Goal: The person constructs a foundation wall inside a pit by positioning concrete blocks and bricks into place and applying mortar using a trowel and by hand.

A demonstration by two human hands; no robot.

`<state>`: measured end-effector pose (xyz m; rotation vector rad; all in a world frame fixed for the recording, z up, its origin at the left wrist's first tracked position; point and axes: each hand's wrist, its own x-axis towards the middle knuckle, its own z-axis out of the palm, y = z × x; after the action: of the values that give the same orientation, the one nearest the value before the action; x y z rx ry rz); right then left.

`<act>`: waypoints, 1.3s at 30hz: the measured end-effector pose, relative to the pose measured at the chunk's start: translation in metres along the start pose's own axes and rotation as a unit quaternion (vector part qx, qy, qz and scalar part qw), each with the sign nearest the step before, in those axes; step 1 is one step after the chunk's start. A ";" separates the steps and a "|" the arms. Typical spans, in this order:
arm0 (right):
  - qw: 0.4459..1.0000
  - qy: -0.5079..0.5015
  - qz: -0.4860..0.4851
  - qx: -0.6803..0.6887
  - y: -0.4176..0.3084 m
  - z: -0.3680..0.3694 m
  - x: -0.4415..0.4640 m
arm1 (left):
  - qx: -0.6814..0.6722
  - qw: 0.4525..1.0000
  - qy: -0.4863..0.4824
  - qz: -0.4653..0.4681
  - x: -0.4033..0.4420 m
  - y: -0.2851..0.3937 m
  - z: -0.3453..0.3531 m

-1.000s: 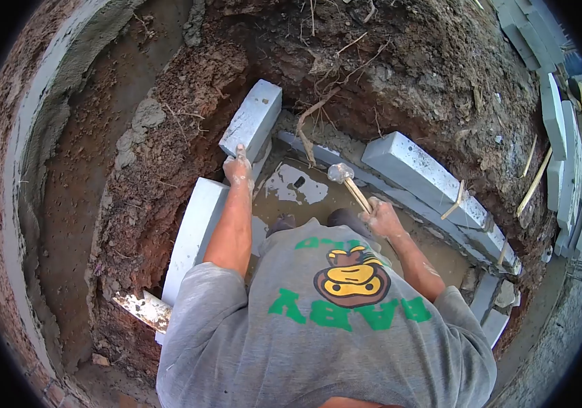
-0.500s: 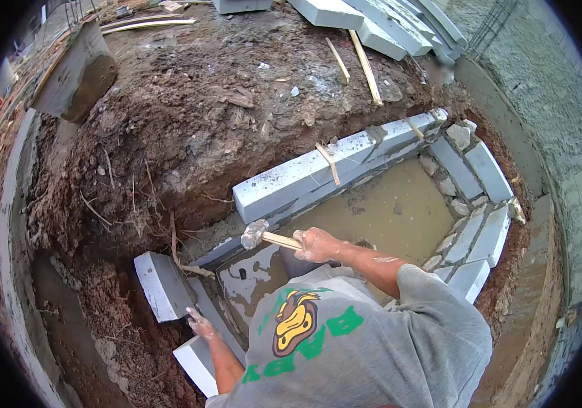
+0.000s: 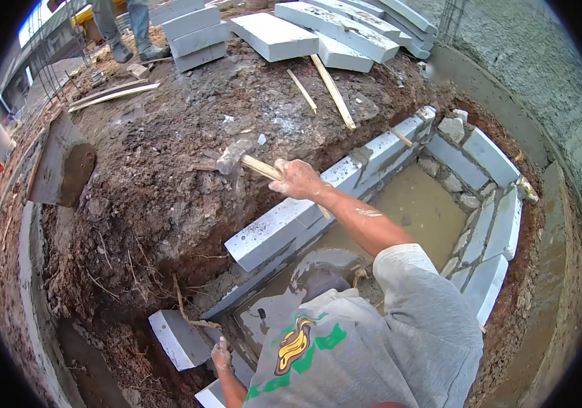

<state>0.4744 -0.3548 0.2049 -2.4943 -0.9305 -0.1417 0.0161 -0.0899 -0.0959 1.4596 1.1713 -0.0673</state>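
My right hand (image 3: 296, 180) is wrapped round the wooden handle of a hammer (image 3: 235, 158), held out over the soil beyond the upper block row (image 3: 274, 234). The hammer head lies at or just above the dirt bank; contact cannot be made out. Low in the view, my left hand (image 3: 221, 354) is beside the right end of a single pale block (image 3: 179, 338), with its fingers partly curled. Whether it touches the block is unclear. Muddy water (image 3: 420, 204) stands inside the block walls.
Pale blocks (image 3: 277, 35) are piled along the top, with wooden strips (image 3: 333, 92) below them. A person's legs (image 3: 121, 30) stand at the upper left. A mud-coated board (image 3: 63, 160) leans at the left. Roots (image 3: 182, 299) poke from the bank.
My right hand has carried the hammer from above the water to over the dirt bank. The view has turned, bringing the stacked blocks and the other person's legs in. My left hand stays near the single block.
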 end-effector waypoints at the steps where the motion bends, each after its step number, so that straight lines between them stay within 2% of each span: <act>1: 1.000 0.004 -0.009 -0.001 0.003 -0.006 0.021 | 0.003 0.999 0.032 0.033 0.011 -0.007 0.005; 2: 0.999 0.015 -0.027 -0.008 0.010 -0.012 0.041 | 0.101 0.990 0.059 0.077 0.030 -0.017 0.006; 3: 0.999 0.018 -0.031 -0.034 0.012 -0.021 0.062 | 0.093 0.979 0.106 0.150 0.070 -0.051 0.016; 5: 0.998 0.026 -0.037 -0.053 0.019 -0.034 0.104 | 0.032 0.980 0.118 0.154 0.073 -0.035 0.039; 7: 0.996 0.037 -0.047 -0.072 0.026 -0.046 0.142 | -0.062 0.984 0.114 0.122 0.074 -0.005 0.057; 8: 0.993 0.033 -0.057 -0.098 0.029 -0.050 0.159 | -0.107 0.983 0.107 0.100 0.044 0.021 0.066; 9: 0.989 0.030 -0.072 -0.125 0.031 -0.054 0.181 | -0.045 0.966 0.178 0.182 -0.004 0.067 0.084; 12: 0.968 0.066 -0.104 -0.219 0.064 -0.029 0.223 | -0.236 0.961 0.142 0.010 0.031 0.046 0.100; 14: 0.969 0.023 -0.010 -0.246 0.079 -0.009 0.234 | -0.244 0.960 0.137 -0.012 0.018 0.066 0.111; 16: 0.968 0.097 -0.010 -0.231 0.109 0.029 0.245 | -0.236 0.961 0.142 -0.014 0.011 0.071 0.121; 17: 0.966 0.130 -0.004 -0.225 0.122 0.044 0.246 | -0.176 0.974 0.143 0.006 0.018 0.062 0.122; 18: 0.971 0.108 0.009 -0.212 0.124 0.044 0.246 | -0.243 0.956 0.161 0.021 0.004 0.077 0.128; 22: 0.988 0.038 -0.022 -0.150 0.140 0.036 0.264 | -0.224 0.959 0.170 0.018 -0.015 0.107 0.130; 27: 0.982 0.166 -0.063 -0.061 0.113 0.034 0.251 | -0.311 0.937 0.148 0.049 -0.014 0.135 0.129; 31: 0.967 0.209 -0.142 0.033 0.074 0.043 0.226 | -0.319 0.940 0.112 0.051 -0.026 0.147 0.129; 34: 0.969 0.194 -0.146 0.034 0.051 0.055 0.205 | -0.270 0.951 0.137 0.067 -0.027 0.143 0.125; 36: 0.952 0.218 -0.202 0.080 0.035 0.059 0.187 | -0.244 0.959 0.135 0.046 -0.028 0.141 0.121; 39: 0.940 0.246 -0.214 0.100 0.027 0.072 0.174 | -0.217 0.965 0.142 0.047 -0.027 0.135 0.122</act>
<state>0.6202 -0.2367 0.1750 -1.9008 -1.1724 -0.7360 0.1615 -0.1719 -0.0184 1.1512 1.2481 0.4523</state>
